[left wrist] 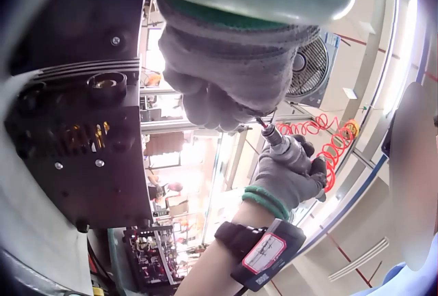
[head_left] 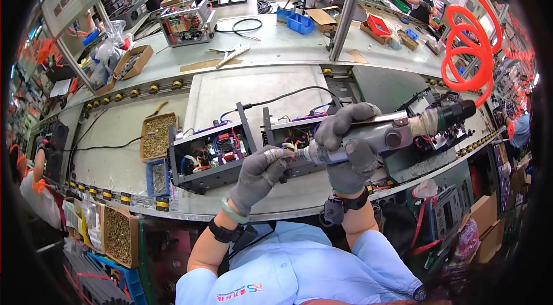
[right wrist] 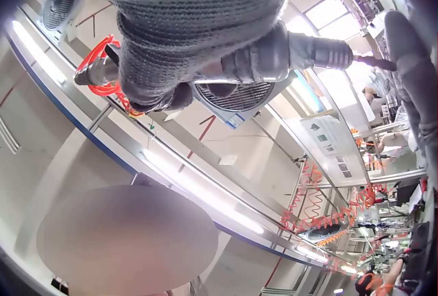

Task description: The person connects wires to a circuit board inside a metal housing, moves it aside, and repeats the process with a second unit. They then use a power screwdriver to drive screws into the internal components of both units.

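Note:
My gloved right hand (head_left: 348,146) grips a silver air screwdriver (head_left: 397,132), which lies nearly level with its bit pointing left. At the tip, the curled fingers of my gloved left hand (head_left: 253,178) pinch the screwdriver bit (right wrist: 375,62); whether a screw sits between them I cannot tell. Behind the left hand stands an open black metal case (head_left: 213,152) with circuit boards and red wires inside. A second open case (head_left: 296,132) is partly hidden by the hands and the tool. The left wrist view shows a black case panel (left wrist: 82,166) beside the left hand.
A cardboard box of screws (head_left: 158,135) and a blue bin (head_left: 157,178) stand left of the cases. Another dark unit (head_left: 440,129) lies at the right. An orange coiled air hose (head_left: 461,68) hangs to the screwdriver's rear. A roller rail (head_left: 138,90) runs behind.

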Demonstrator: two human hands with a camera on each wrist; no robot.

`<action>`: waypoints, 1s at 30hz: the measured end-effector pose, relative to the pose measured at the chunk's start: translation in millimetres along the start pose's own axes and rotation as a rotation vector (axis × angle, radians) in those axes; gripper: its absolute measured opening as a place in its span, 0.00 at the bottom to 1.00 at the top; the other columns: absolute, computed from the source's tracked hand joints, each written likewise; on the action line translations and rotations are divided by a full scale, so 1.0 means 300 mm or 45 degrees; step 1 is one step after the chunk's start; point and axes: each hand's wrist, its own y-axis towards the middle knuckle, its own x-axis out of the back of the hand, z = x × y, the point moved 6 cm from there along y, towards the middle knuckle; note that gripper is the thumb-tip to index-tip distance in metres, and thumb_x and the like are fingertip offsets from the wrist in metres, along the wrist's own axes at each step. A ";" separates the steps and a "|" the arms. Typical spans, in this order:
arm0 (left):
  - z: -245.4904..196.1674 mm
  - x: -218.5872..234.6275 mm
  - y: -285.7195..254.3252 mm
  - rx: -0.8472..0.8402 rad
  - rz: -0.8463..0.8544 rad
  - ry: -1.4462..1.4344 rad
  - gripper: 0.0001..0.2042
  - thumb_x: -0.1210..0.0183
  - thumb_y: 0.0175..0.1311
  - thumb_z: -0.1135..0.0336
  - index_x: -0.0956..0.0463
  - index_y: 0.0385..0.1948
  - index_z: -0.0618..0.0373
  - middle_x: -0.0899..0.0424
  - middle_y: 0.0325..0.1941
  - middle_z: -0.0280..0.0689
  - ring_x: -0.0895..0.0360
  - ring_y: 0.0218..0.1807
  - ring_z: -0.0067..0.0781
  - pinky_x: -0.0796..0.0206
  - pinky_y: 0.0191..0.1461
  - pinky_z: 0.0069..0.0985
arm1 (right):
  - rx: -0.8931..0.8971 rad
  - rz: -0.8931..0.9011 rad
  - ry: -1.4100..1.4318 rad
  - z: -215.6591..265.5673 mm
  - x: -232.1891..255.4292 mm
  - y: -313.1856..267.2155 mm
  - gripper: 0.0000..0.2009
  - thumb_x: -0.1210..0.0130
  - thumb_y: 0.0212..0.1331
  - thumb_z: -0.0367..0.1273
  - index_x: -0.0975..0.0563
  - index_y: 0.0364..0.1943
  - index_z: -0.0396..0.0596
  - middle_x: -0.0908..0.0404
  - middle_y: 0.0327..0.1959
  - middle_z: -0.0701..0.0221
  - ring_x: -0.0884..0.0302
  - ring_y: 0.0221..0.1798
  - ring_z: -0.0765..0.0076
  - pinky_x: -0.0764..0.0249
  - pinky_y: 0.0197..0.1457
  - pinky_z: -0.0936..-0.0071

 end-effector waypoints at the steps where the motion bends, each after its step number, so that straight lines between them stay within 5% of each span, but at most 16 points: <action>1: -0.004 -0.005 0.002 0.000 0.004 -0.002 0.11 0.45 0.70 0.74 0.22 0.50 0.63 0.21 0.40 0.31 0.23 0.34 0.15 0.29 0.35 0.16 | -0.066 0.045 0.016 0.002 0.002 0.002 0.24 0.34 0.53 0.34 0.29 0.56 0.51 0.25 0.40 0.69 0.24 0.33 0.72 0.26 0.39 0.69; 3: -0.047 -0.017 0.004 -0.223 0.010 0.432 0.10 0.45 0.67 0.76 0.20 0.48 0.61 0.20 0.40 0.34 0.21 0.33 0.17 0.28 0.34 0.18 | -0.128 0.094 0.033 -0.002 -0.001 0.005 0.25 0.32 0.55 0.34 0.29 0.57 0.52 0.24 0.42 0.68 0.23 0.36 0.73 0.26 0.43 0.67; 7: -0.049 -0.008 -0.001 -0.190 -0.142 0.374 0.08 0.43 0.67 0.75 0.20 0.45 0.64 0.18 0.40 0.39 0.21 0.38 0.23 0.28 0.41 0.20 | -0.003 -0.069 0.027 -0.006 -0.007 -0.007 0.24 0.34 0.57 0.34 0.30 0.57 0.52 0.24 0.42 0.68 0.23 0.35 0.72 0.26 0.43 0.68; 9: -0.082 0.002 -0.003 -0.451 -0.264 0.580 0.10 0.44 0.66 0.77 0.19 0.46 0.60 0.18 0.41 0.36 0.19 0.31 0.20 0.27 0.32 0.19 | 0.038 -0.184 0.025 -0.005 0.001 -0.019 0.24 0.34 0.57 0.35 0.30 0.57 0.52 0.24 0.42 0.68 0.23 0.35 0.72 0.26 0.43 0.68; 12: -0.056 0.005 0.003 -0.408 -0.161 0.598 0.10 0.43 0.65 0.77 0.18 0.46 0.60 0.17 0.41 0.38 0.18 0.31 0.22 0.26 0.32 0.20 | 0.014 -0.178 0.017 -0.007 0.023 -0.019 0.24 0.34 0.57 0.35 0.29 0.57 0.52 0.25 0.42 0.68 0.24 0.36 0.73 0.26 0.43 0.68; 14: -0.059 0.000 0.005 -0.343 -0.119 0.529 0.10 0.43 0.64 0.77 0.18 0.45 0.60 0.17 0.41 0.38 0.18 0.31 0.23 0.26 0.32 0.21 | -0.111 0.122 0.020 -0.013 0.003 -0.005 0.25 0.32 0.56 0.35 0.29 0.57 0.53 0.24 0.42 0.69 0.24 0.37 0.73 0.26 0.41 0.68; 16: -0.046 0.001 0.006 -0.283 -0.084 0.453 0.10 0.43 0.63 0.77 0.17 0.44 0.59 0.17 0.41 0.39 0.17 0.31 0.24 0.26 0.31 0.21 | -0.096 0.105 0.010 -0.022 -0.015 -0.003 0.24 0.33 0.54 0.34 0.29 0.55 0.51 0.25 0.40 0.68 0.24 0.34 0.72 0.26 0.37 0.68; 19: -0.043 0.034 0.016 -0.272 -0.008 0.678 0.15 0.39 0.60 0.73 0.21 0.50 0.58 0.17 0.43 0.41 0.16 0.35 0.32 0.25 0.36 0.26 | -0.097 0.073 -0.012 -0.029 -0.025 0.005 0.24 0.32 0.52 0.33 0.28 0.52 0.48 0.26 0.37 0.68 0.24 0.30 0.71 0.26 0.32 0.69; 21: -0.081 0.084 0.048 -0.332 -0.176 1.395 0.27 0.31 0.54 0.66 0.27 0.58 0.58 0.18 0.45 0.43 0.19 0.41 0.38 0.26 0.46 0.29 | -0.195 0.093 0.102 -0.055 -0.017 0.027 0.23 0.32 0.54 0.34 0.29 0.52 0.49 0.26 0.37 0.69 0.25 0.31 0.71 0.26 0.32 0.70; 22: -0.007 0.153 0.073 -0.044 -0.185 1.463 0.36 0.29 0.50 0.57 0.32 0.63 0.55 0.18 0.48 0.44 0.22 0.50 0.44 0.33 0.58 0.40 | -0.174 0.034 -0.032 -0.053 -0.029 0.039 0.23 0.33 0.54 0.33 0.29 0.53 0.50 0.27 0.38 0.68 0.25 0.32 0.71 0.26 0.33 0.71; 23: 0.025 0.181 0.096 -0.043 -0.187 1.465 0.36 0.29 0.50 0.57 0.32 0.63 0.55 0.18 0.48 0.44 0.22 0.50 0.44 0.33 0.58 0.40 | -0.265 0.002 0.026 -0.069 -0.026 0.049 0.23 0.33 0.54 0.32 0.30 0.54 0.51 0.28 0.39 0.69 0.26 0.33 0.71 0.26 0.34 0.74; 26: 0.096 0.184 0.179 0.295 0.164 1.781 0.31 0.42 0.60 0.40 0.28 0.60 0.49 0.22 0.58 0.43 0.37 0.70 0.44 0.65 0.75 0.57 | -0.275 0.057 0.041 -0.160 0.041 0.102 0.23 0.36 0.56 0.24 0.30 0.55 0.52 0.26 0.42 0.70 0.23 0.37 0.73 0.25 0.30 0.77; 29: 0.163 0.191 0.204 0.337 0.214 1.642 0.28 0.41 0.61 0.42 0.26 0.59 0.46 0.22 0.59 0.44 0.40 0.73 0.44 0.68 0.76 0.56 | -0.321 0.001 -0.076 -0.223 0.067 0.142 0.23 0.36 0.55 0.23 0.30 0.55 0.51 0.25 0.42 0.70 0.23 0.35 0.74 0.27 0.28 0.80; 30: 0.170 0.190 0.201 0.376 0.181 1.593 0.24 0.39 0.61 0.50 0.25 0.59 0.44 0.22 0.60 0.44 0.42 0.74 0.43 0.72 0.77 0.54 | -0.326 -0.049 -0.084 -0.250 0.078 0.154 0.21 0.37 0.55 0.22 0.29 0.53 0.49 0.24 0.40 0.70 0.23 0.33 0.77 0.28 0.27 0.82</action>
